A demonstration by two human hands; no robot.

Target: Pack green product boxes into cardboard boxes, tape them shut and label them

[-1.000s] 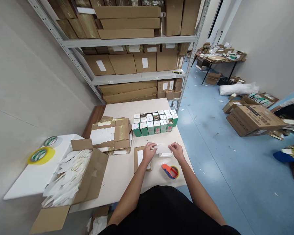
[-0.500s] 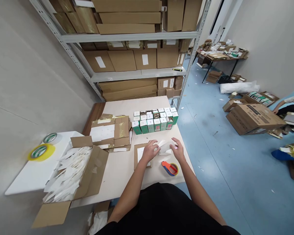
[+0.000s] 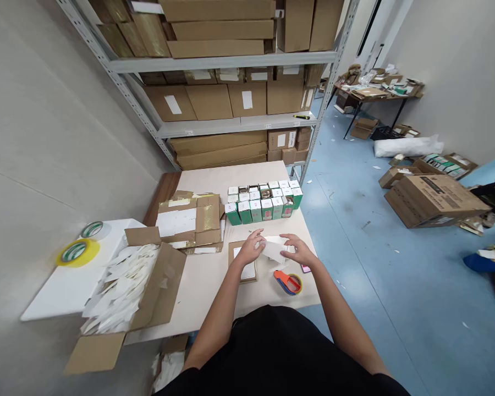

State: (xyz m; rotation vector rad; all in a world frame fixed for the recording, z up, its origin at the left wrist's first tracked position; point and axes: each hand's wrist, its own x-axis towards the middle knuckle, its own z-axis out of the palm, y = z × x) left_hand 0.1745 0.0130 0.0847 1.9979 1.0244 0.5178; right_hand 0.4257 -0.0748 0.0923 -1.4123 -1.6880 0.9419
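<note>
Between my two hands is a white folded paper or thin card (image 3: 273, 252), held just above the table. My left hand (image 3: 251, 248) grips its left edge with bent fingers. At the right edge, my right hand (image 3: 298, 252) pinches it between thumb and fingers. More white material shows behind it, and I cannot tell whether it is the same piece. An orange and blue tape dispenser (image 3: 287, 282) lies just below the hands. Under my left forearm sits a flat cardboard piece with a white sheet (image 3: 248, 271). A pink-edged phone-like object (image 3: 306, 268) is partly hidden by my right wrist.
Rows of green and white small boxes (image 3: 264, 208) stand beyond the hands. Flattened cardboard (image 3: 208, 217) is stacked at left, near an open carton of paper slips (image 3: 159, 286). Tape rolls (image 3: 77, 252) rest on a white surface. Shelving (image 3: 239, 127) rises behind the table.
Both hands have shifted slightly, and the white piece is now tilted differently between them. The phone-like object has come into view beside my right wrist. The camera view has shifted a little.
</note>
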